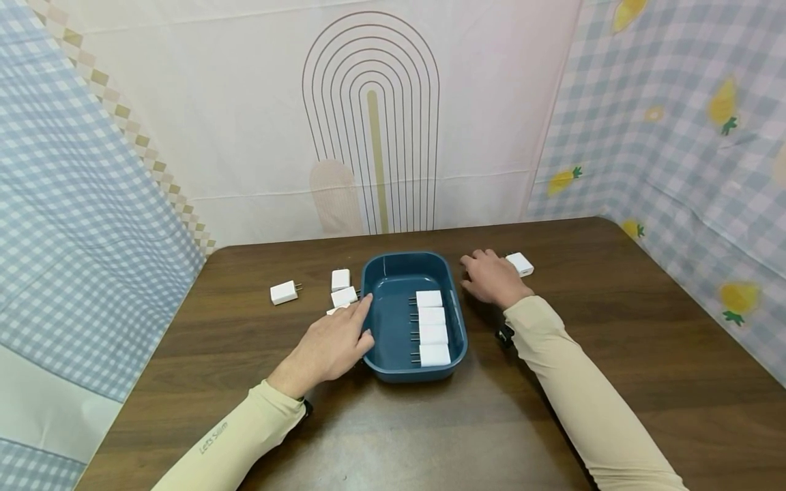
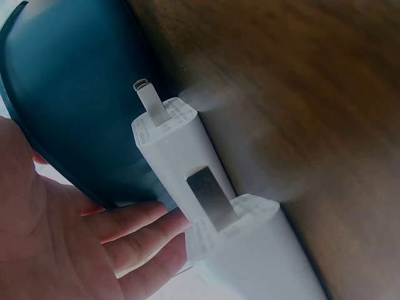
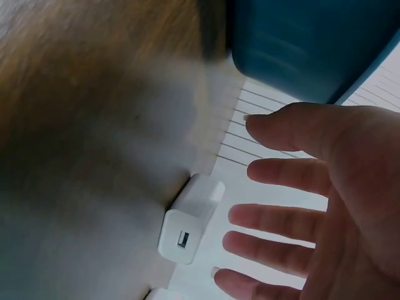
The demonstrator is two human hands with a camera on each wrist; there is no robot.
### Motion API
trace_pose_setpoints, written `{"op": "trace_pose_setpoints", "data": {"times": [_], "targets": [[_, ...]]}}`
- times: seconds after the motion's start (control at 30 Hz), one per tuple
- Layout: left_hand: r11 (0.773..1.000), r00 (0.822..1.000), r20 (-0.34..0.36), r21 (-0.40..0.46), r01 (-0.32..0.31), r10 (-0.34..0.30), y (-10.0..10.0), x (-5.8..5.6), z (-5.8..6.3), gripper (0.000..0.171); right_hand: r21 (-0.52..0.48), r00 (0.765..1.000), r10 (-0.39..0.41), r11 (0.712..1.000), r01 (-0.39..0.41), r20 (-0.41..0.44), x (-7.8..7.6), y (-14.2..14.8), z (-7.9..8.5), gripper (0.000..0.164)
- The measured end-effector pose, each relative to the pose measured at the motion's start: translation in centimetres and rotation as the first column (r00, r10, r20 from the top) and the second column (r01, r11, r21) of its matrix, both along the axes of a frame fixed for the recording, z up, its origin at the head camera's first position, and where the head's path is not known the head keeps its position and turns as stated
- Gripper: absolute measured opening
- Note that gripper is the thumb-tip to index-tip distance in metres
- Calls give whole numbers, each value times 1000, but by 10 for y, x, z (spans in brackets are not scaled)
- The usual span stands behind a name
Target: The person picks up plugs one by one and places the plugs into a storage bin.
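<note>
In the head view, the left hand (image 1: 334, 344) is resting at the near-left part of the blue tray (image 1: 405, 376), its index finger lying on the rim, fingers loose and grasping nothing. Inside, 4 white chargers (image 1: 433, 334) are lying in a column along the right wall, their prongs pointing left. Left of the tray, 4 loose chargers (image 1: 283, 292) are lying on the table (image 1: 663, 354), 1 of them partly hidden by the left hand. The right hand (image 1: 491, 278) is hovering or resting right of the tray, just beside a separate charger (image 1: 520, 264); which of the 2, I cannot tell.

In the left wrist view, relaxed fingers are lying beside the tray wall and 2 chargers; whether they are touching a charger is unclear.

In the right wrist view, the fingers are spreading apart with nothing between them; the charger is showing its port, and a bit of white is peeking in at the bottom edge. Pinching a charger by its smooth sides, with the prongs kept clear of the rim, should work best; the left hand could be steadying the tray.
</note>
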State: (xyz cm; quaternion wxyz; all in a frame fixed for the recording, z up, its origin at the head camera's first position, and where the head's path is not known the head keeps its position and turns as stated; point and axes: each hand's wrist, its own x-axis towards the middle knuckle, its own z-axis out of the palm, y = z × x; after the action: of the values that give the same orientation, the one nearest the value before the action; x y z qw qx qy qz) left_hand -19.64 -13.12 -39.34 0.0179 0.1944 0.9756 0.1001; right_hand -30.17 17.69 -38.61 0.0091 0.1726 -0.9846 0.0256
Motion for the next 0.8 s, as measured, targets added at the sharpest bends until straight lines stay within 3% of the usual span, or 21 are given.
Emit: {"op": "trace_pose_setpoints", "data": {"times": [0.37,0.8], "targets": [[1000,1000,-3,4,1,-1,0,0,0,66,17,998,-17,1000,16,56,-1,5,-5,51],[1000,1000,-1,-3,-2,2,1,0,0,66,-23,999,-38,999,39,26,-5,17,-12,46]]}}
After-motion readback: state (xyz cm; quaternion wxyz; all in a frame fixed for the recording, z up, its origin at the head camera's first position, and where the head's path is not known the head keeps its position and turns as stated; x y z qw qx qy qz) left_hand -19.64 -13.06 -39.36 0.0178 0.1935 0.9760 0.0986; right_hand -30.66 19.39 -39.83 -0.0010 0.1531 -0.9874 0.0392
